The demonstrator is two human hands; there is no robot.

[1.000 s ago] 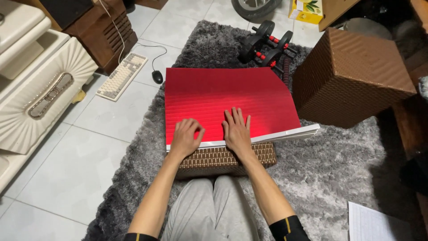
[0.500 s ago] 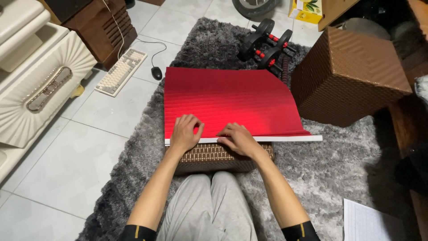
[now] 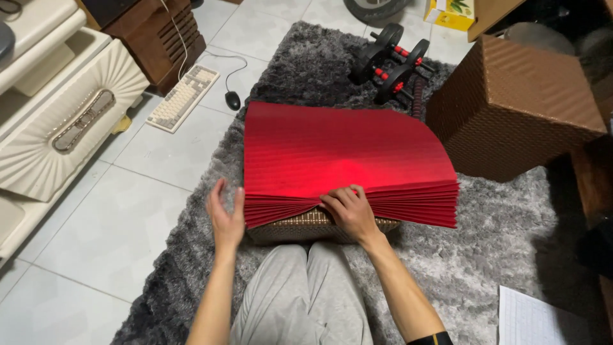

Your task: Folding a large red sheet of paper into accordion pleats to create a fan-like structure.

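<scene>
Red paper sheets [image 3: 345,153] are stacked on a woven box [image 3: 313,227] on the grey rug [image 3: 498,255]. Their near edge is gripped by the right hand [image 3: 350,214], fingers curled; the left hand [image 3: 225,217] is held open beside it. Lifting should be kept even.

A small yellow carton [image 3: 451,13] with green and white print lies at the far edge of the view, beyond the grey rug [image 3: 504,255], just past the dumbbells; a plain brown cardboard box [image 3: 495,14] stands just right of it, partly cut off.
</scene>
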